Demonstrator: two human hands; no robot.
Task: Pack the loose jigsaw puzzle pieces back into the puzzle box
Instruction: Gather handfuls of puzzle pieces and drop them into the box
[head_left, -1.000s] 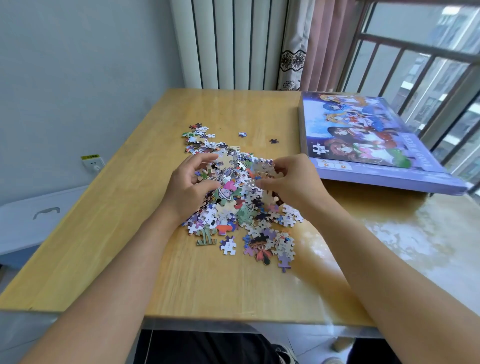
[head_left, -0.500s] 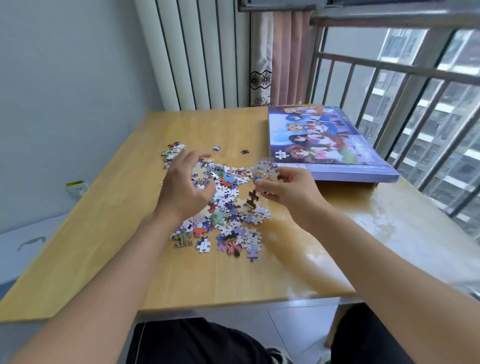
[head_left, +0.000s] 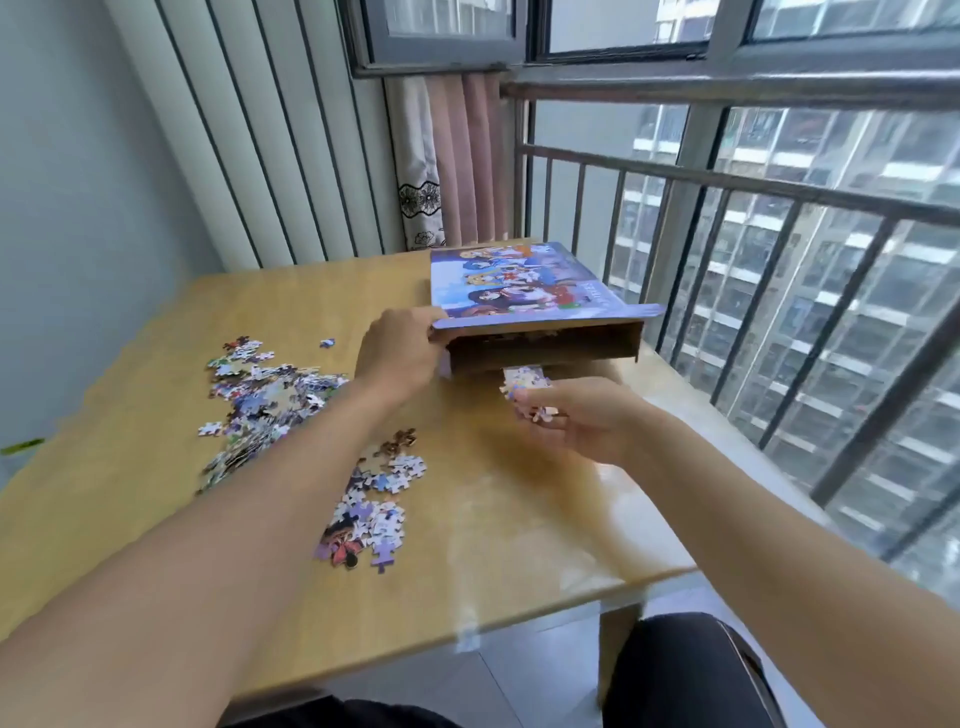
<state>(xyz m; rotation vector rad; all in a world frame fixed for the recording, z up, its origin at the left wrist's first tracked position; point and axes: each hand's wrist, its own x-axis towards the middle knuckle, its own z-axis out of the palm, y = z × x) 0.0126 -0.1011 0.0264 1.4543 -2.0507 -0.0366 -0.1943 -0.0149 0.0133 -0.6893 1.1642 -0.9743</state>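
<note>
The wooden surface ran bare from its near edge up to the puzzle box at the far right corner, beside the railing, while the loose puzzle pieces lay spread over its left half. The box's near flap was lifted, showing a dark opening toward the person. The left hand gripped the flap's left corner, and the right hand, just before the opening, pinched a handful of pieces in curled fingers.
</note>
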